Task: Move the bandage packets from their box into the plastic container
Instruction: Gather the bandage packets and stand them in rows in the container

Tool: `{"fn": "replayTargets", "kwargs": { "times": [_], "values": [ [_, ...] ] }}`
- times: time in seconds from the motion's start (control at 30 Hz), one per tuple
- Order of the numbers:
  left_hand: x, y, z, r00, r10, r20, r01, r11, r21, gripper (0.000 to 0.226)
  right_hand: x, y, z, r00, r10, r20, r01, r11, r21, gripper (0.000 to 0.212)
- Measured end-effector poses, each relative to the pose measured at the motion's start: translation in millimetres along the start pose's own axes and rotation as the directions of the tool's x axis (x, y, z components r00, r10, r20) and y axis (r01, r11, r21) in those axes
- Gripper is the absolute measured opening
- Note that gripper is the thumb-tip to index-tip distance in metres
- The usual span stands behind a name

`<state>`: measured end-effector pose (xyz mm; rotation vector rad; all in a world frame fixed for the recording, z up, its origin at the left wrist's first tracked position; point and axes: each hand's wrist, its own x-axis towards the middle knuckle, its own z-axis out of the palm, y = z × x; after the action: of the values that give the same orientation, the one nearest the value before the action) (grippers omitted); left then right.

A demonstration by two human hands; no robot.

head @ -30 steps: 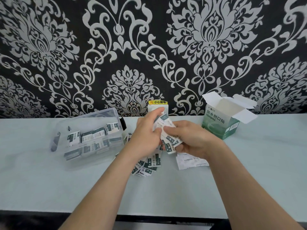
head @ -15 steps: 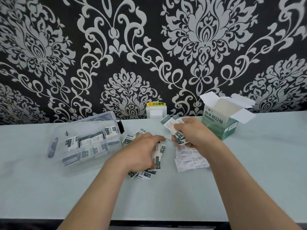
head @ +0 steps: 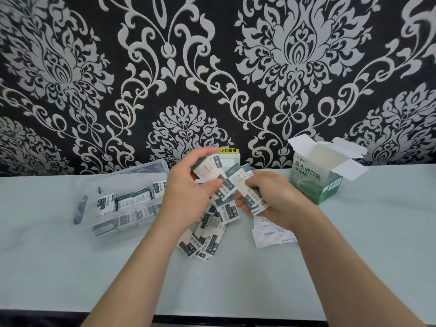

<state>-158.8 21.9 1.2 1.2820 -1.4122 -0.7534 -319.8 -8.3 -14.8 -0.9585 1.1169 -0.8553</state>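
Both hands are raised over the tabletop [head: 70, 267], meeting mid-frame. Left hand [head: 188, 194]: grip closed round a small fan of bandage packets [head: 208, 167], thumb in front, fingers behind. Right hand [head: 278, 201]: grip pinches a second bunch [head: 251, 197]. Its edges overlap the left fan; touching or just beside, can't tell.

The plastic container [head: 81, 208] lies left of both grips. The left hand is nearer and the right is farther, so the drop likely goes leftward. The container's long axis runs roughly left-right, with the far end angled toward the wall. Packets already inside lie flat in rows. The held packets slant top-left to bottom-right.

A loose pile [head: 207, 234] sits on the tabletop under the hands. The box [head: 313, 180] stands at right with flaps open, well apart from the container.

Hidden or unclear:
- The box interior is out of sight, so any packets left there are unknown.
- The left wrist covers the container's right end.
- The count in either grip is unreadable.
- The leaflet [head: 271, 236] is partly under the right wrist.
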Motion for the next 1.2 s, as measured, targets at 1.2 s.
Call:
{"fn": "replayTargets", "kwargs": {
  "times": [1.2],
  "values": [
    [-26,-15,-81,0.984,0.16,-0.075,-0.138,0.962,0.237,0.038,-7,-13,94,0.968,-0.021,0.249,-0.002,0.996,0.092,0.025]
  ]
}}
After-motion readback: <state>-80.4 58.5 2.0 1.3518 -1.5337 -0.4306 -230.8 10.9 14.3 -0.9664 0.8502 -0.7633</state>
